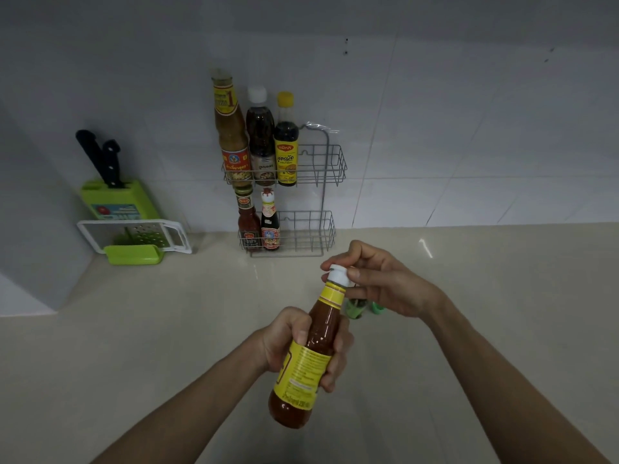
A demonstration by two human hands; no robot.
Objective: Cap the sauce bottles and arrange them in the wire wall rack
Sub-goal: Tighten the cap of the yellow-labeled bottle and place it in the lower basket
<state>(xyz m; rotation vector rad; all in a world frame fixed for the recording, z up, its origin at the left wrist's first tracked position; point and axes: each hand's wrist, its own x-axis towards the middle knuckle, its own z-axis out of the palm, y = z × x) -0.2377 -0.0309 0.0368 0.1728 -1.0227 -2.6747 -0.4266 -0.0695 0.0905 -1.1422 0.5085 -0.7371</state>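
My left hand [294, 339] grips the body of a brown sauce bottle with a yellow label [303, 373], held tilted above the counter. My right hand [378, 283] pinches the white cap [337, 273] sitting on the bottle's neck. The wire wall rack [326, 169] hangs on the tiled wall. Its upper basket holds three bottles [261, 142] at the left side. The lower basket [313, 234] holds two small bottles [259, 222], also at the left. Behind my right hand a small green-capped object [355, 308] stands on the counter, mostly hidden.
At the left, a green knife block [115, 199] with black-handled knives stands against the wall, with a white and green grater [137, 237] lying in front of it. The beige counter [167, 329] runs across the whole view.
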